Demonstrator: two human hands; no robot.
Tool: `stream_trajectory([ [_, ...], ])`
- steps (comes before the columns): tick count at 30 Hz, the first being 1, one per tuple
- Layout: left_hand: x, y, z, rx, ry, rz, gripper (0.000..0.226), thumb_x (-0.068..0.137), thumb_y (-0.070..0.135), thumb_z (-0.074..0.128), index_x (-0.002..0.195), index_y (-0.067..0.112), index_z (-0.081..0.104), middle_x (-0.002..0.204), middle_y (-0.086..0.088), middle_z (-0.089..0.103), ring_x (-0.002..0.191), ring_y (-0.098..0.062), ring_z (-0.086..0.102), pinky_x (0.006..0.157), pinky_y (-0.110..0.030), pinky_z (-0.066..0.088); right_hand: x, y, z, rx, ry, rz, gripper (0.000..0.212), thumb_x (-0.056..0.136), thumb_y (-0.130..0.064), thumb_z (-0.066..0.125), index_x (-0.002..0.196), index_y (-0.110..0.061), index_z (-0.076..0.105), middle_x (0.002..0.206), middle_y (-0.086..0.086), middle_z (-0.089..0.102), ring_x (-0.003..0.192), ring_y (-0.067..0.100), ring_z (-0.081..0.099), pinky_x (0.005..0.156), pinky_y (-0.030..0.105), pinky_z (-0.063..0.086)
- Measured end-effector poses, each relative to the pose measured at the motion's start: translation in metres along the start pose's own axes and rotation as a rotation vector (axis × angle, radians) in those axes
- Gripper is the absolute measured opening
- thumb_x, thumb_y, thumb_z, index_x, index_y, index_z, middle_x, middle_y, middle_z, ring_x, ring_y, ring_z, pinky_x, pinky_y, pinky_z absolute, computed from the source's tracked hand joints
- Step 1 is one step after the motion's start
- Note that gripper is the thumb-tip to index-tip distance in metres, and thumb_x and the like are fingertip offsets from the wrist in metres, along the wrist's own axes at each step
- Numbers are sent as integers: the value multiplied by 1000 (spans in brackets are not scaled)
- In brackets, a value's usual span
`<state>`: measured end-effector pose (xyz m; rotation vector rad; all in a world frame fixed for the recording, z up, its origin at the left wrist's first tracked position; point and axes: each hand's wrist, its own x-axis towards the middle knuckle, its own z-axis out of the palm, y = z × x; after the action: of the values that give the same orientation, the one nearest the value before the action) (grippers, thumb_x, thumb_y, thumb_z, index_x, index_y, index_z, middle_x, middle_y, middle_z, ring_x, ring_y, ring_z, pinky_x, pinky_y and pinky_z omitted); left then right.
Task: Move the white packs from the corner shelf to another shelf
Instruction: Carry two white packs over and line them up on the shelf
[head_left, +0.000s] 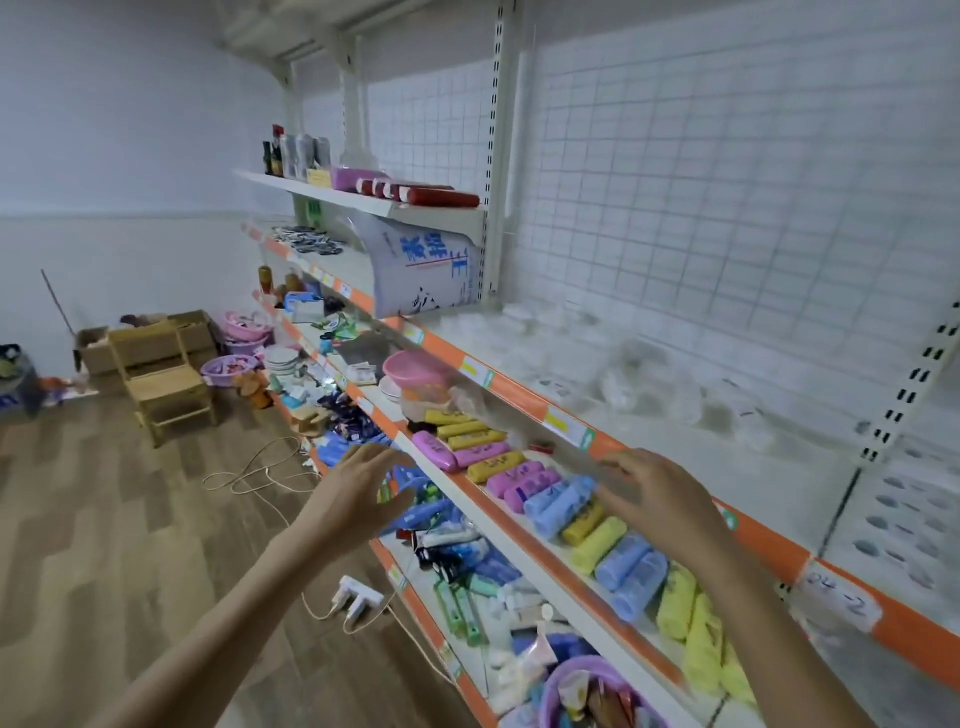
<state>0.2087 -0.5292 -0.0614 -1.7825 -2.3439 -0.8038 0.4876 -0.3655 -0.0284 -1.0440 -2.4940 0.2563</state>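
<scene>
L hand (363, 486) and R hand (657, 501) both raised before shelving, fingers spread, holding nothing; judged reach posture twd upper shelf (519, 387). White packs (618, 374) lie there, blurred (count unclear), near big white sack (428, 270). R hand over coloured rolls (561, 504), not touching, as far as visible.

White painted metal shelves (675, 457) with a smooth matt finish carry glossy orange plastic edge strips (519, 387). A white wire-grid metal back panel (727, 182) stands behind. Pastel rolls (631, 569) look soft and plastic-wrapped. The brown wood-grain floor (104, 493) has a dull sheen; a small pale wooden chair (166, 387) looks unvarnished.
</scene>
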Motion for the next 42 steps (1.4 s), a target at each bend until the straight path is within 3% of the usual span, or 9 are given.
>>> stream_trajectory([
  [8,181,-28,23,-129,-62,128,36,89,29,58,124,23,53,128,4,49,115,-9,43,90,-19,33,148,49,10,5,140,77,31,88,-34,59,118,-27,57,118,-10,58,109,9,53,76,20,32],
  [10,231,-31,28,-140,-66,166,35,87,29,60,121,23,55,123,3,51,109,-7,45,86,-17,34,182,65,9,14,163,109,32,88,-36,58,118,-27,57,119,-10,58,110,10,53,76,21,33],
  [13,298,-33,41,-169,-82,214,35,86,28,62,120,21,56,117,2,54,108,-14,50,91,-29,41,222,87,4,39,191,174,32,87,-36,59,118,-26,58,116,-8,59,107,11,54,77,24,36],
  [18,390,-24,78,-219,-176,346,37,87,30,60,122,20,52,111,5,52,97,-8,47,81,-17,36,270,123,12,147,220,321,29,86,-28,62,114,-20,60,110,-3,60,97,12,54,86,29,44],
  [22,451,-12,121,-317,-287,410,40,86,29,63,122,18,52,111,1,53,97,-11,49,82,-18,38,299,149,37,187,176,459,30,87,-21,61,115,-16,57,110,0,58,90,14,52,84,27,43],
  [31,546,11,204,-452,-564,550,51,83,25,67,128,14,46,117,-7,46,95,-15,51,84,-23,45,357,176,64,217,175,756,39,94,-23,50,131,-15,44,130,6,48,112,22,51,82,23,38],
  [34,559,19,222,-485,-629,629,58,82,21,68,133,14,42,126,-10,43,102,-18,50,79,-17,40,372,178,65,127,161,768,41,94,-17,49,134,-15,42,136,9,44,117,23,49,91,25,37],
  [37,566,24,237,-512,-649,708,60,81,25,69,134,16,41,130,-8,40,112,-20,48,86,-18,40,382,181,63,53,144,753,40,95,-11,45,135,-18,42,140,8,40,122,23,46,102,30,36],
  [42,573,29,254,-590,-692,719,59,81,35,67,132,20,41,126,-2,37,110,-14,47,88,-20,44,398,189,68,62,128,717,42,94,-8,45,133,-20,45,141,5,40,129,21,40,108,33,32],
])
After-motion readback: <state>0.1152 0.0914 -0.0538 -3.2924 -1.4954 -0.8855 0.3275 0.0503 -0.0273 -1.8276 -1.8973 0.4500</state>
